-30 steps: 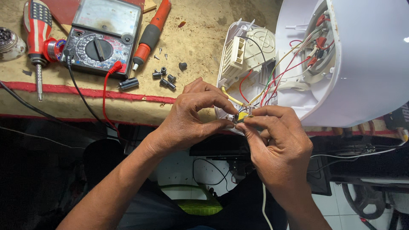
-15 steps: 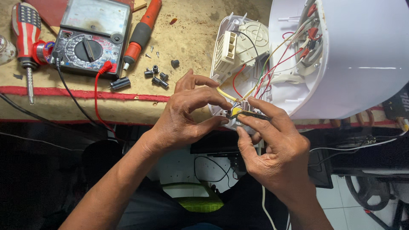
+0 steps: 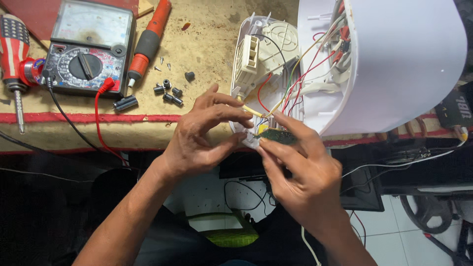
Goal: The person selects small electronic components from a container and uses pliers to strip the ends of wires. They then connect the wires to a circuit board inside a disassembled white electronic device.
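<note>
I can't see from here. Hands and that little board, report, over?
Left hand and right hand both pinching small green board. Board wired to open white casing. Wires crowd fingers.

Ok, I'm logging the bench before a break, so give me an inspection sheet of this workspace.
Surface: worn tan bench top with a red edge strip.
Job's things: small green circuit board wired to the opened white appliance.
Clutter: analog multimeter, two screwdrivers, loose screws and small black spacers.
Hands: left hand and right hand both pinch the board.
Cables: red and black meter leads; coloured wires inside the appliance.
Surroundings: tiled floor, dark equipment and cords under the bench.
</note>
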